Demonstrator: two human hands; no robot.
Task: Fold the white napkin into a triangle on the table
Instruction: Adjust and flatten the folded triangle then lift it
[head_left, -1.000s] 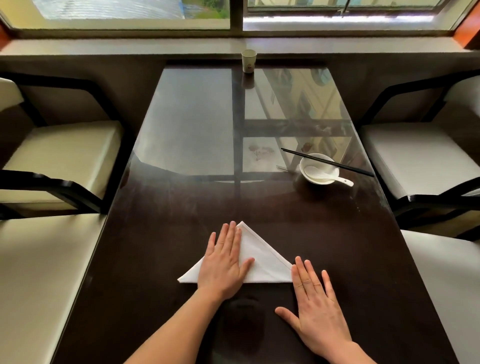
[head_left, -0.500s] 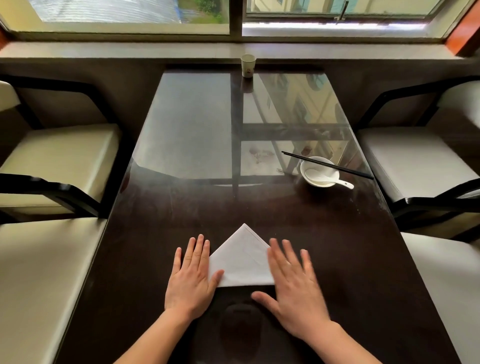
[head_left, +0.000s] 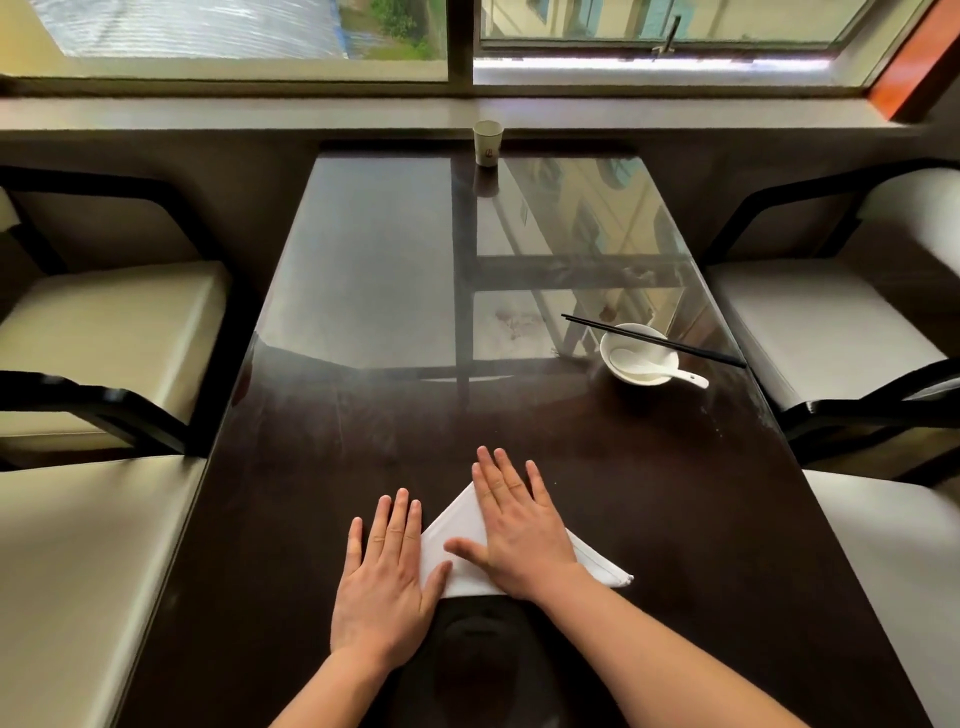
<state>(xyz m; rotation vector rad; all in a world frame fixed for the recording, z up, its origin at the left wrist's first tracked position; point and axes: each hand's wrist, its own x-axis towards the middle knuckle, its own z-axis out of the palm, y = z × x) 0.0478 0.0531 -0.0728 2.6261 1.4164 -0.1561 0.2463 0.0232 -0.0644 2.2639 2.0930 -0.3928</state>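
I get daylight from the window (head_left: 249, 36), glare on the table (head_left: 374, 270) beyond my hands, edges bowed.

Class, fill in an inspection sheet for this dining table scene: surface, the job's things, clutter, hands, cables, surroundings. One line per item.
Surface: dark glossy table, reflecting the window on its far half.
Job's things: white napkin lies flat near the front edge in a triangle shape, partly covered by the hands; its right corner pokes out.
Clutter: white bowl at right holding a white spoon, black chopsticks resting across its rim; a paper cup at the far edge.
Hands: left hand flat, fingers spread, at the napkin's left side; right hand flat on top of the napkin.
Cables: nothing seen.
Surroundings: cream-cushioned chairs with dark frames on both sides; a window beyond the table.
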